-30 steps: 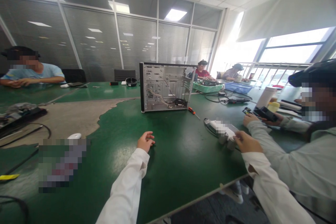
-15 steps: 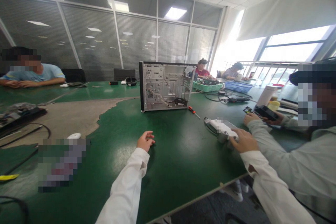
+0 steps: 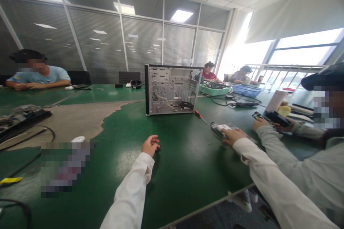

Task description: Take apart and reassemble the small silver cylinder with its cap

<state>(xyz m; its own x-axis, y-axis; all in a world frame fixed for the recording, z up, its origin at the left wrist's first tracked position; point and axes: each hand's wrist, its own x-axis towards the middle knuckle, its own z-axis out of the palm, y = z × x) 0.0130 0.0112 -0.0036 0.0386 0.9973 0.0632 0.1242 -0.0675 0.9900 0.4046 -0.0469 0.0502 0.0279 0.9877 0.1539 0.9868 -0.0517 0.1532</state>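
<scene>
Right hand (image 3: 234, 137) farther across white object (image 3: 221, 127)

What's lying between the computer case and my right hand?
In the head view, an orange-handled screwdriver by the case, then a black cable nearer your right hand.

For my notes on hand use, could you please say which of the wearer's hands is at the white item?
The right hand, placed over the white item; the left hand is apart, loosely curled, in front of the computer case.
</scene>
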